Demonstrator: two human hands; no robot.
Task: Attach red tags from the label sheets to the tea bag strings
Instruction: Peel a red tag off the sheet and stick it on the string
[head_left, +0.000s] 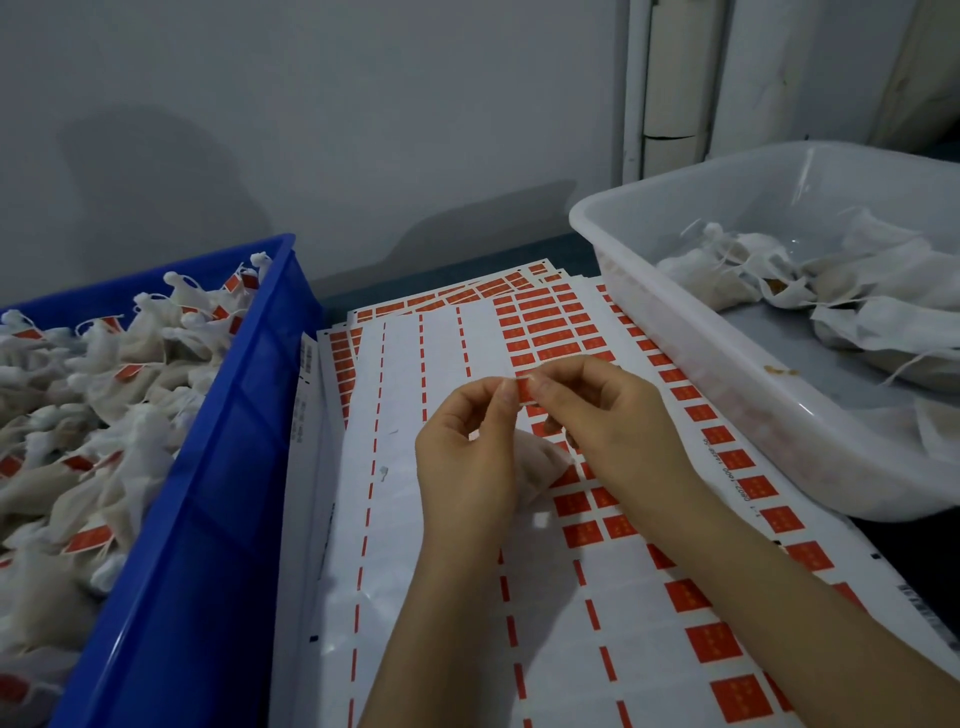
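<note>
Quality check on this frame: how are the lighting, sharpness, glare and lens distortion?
Head view: dim, bluish light; soft shadows on the wall above the blue crate; slightly soft, print on the red tag unreadable; faint sheen on the label sheets; wide-angle bend in the white tub rim.

Glossy paper label sheets, soft cloth tea bags, smooth plastic bins.

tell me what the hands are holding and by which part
A red tag, pinched by both hands: left hand on its left end, right hand on its right end. A tea bag sits below; its hold cannot be told.
</note>
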